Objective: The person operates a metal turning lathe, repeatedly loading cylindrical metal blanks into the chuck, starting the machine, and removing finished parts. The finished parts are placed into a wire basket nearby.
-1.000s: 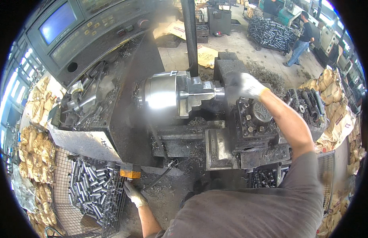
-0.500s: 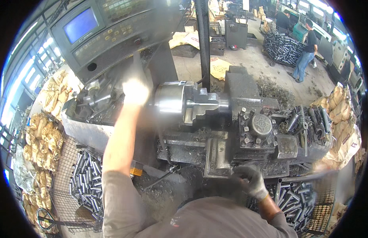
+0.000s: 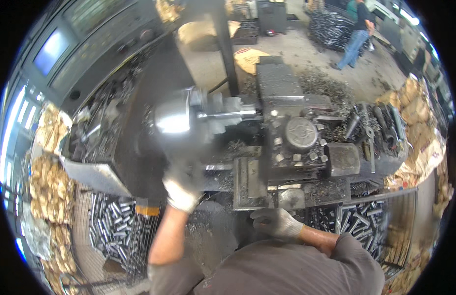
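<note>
My left hand (image 3: 182, 191), in a pale glove with a darkened front, is just below the lathe chuck (image 3: 174, 118). Motion smears its fingers, so their shape and any contact are unclear. The chuck's stepped jaws are around a metal tube (image 3: 247, 112) that points toward the tool post (image 3: 301, 132). Low in front of the carriage (image 3: 250, 184), my right hand (image 3: 277, 223) has its dark gloved fingers curled together. What they hold, if anything, is hidden.
Wire baskets of cut metal tubes stand below, left (image 3: 112, 223) and right (image 3: 362, 223). A wrench (image 3: 370, 147) lies among tools right of the tool post. Paper sacks line both sides. A control panel (image 3: 75, 49) is upper left. A person (image 3: 357, 34) stands beyond the machine.
My left hand has come down from the control-panel side to below the chuck. My right hand has shifted left along the carriage front. The whole view has swung.
</note>
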The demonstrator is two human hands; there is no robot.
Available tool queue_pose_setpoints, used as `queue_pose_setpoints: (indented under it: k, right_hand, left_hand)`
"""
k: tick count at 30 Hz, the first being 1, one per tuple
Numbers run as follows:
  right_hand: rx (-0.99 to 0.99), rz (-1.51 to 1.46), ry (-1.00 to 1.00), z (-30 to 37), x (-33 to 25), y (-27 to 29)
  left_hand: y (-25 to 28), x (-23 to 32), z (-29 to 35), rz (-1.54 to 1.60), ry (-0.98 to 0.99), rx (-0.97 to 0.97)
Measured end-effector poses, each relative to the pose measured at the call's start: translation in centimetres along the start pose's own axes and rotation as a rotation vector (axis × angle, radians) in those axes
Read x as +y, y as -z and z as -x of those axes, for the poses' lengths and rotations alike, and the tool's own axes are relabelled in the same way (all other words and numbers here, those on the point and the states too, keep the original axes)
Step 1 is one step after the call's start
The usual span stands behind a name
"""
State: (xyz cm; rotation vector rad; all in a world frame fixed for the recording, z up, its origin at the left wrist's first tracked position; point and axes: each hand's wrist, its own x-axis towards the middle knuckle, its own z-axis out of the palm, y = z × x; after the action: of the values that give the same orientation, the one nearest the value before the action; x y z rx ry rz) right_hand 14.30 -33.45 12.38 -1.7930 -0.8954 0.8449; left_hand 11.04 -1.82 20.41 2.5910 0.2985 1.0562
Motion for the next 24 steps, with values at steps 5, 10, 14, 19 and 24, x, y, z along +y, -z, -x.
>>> queue_pose_setpoints:
  k: [5, 10, 14, 19, 24]
  right_hand:
    - [-0.316, 0.094, 0.129, -5.0, -1.9, -5.5]
    - [-0.687, 0.219, 0.287, -6.0, -4.0, -16.3]
    - [-0.982, 0.367, 0.4, -2.5, -7.6, -30.0]
    - [-1.489, 0.454, 0.591, 11.6, -10.9, -45.1]
    - [-1.967, 0.696, 0.872, 25.2, -15.0, -53.2]
  left_hand:
    - [-0.5, -5.9, 44.3, -0.084, 0.631, -0.722]
    - [13.8, 9.6, 73.8, -0.357, 1.917, -0.354]
    - [20.7, 24.8, 79.7, -0.526, 2.453, 0.643]
    - [13.7, 43.0, 90.4, -0.088, 1.798, 2.524]
    - [4.6, 57.8, 90.9, -0.902, 0.674, 3.425]
